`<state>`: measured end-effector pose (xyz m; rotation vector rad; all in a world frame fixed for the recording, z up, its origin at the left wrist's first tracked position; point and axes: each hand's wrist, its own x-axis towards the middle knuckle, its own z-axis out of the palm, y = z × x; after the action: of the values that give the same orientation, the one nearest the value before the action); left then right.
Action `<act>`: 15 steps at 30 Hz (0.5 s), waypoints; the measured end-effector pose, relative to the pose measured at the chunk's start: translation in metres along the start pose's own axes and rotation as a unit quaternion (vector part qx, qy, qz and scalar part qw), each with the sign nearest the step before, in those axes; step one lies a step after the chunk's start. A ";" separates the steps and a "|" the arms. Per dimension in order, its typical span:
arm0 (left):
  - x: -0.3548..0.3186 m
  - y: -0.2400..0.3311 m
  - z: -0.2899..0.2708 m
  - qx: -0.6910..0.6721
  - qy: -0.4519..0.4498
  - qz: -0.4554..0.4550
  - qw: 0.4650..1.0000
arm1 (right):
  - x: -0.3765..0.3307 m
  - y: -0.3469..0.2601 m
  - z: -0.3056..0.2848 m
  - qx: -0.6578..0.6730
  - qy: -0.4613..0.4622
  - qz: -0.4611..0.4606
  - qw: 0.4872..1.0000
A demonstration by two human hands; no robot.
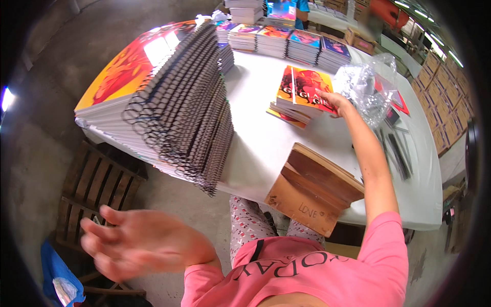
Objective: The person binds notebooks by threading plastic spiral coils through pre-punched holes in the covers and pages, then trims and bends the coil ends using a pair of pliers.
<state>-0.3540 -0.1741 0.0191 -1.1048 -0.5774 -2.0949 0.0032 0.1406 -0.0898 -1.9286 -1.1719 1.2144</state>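
The books are placed on the white surface, between the spiral-bound stack and the plastic. Their right side is touched by the right hand — whether they are gripped cannot be told. The left hand is held wide, fingers spread and blurred — apart from the surface.

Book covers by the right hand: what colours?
Book covers: mostly red and yellow-orange; best seen in the head view.
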 end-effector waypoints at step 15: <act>-0.146 0.099 0.066 -0.373 -0.138 -0.781 0.481 | -0.269 0.012 0.009 0.223 0.138 -0.409 0.874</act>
<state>-0.1868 -0.1428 -0.0609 -1.6358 -1.1249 -4.1120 -0.0548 -0.1040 0.0057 -1.0206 -1.2182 0.6316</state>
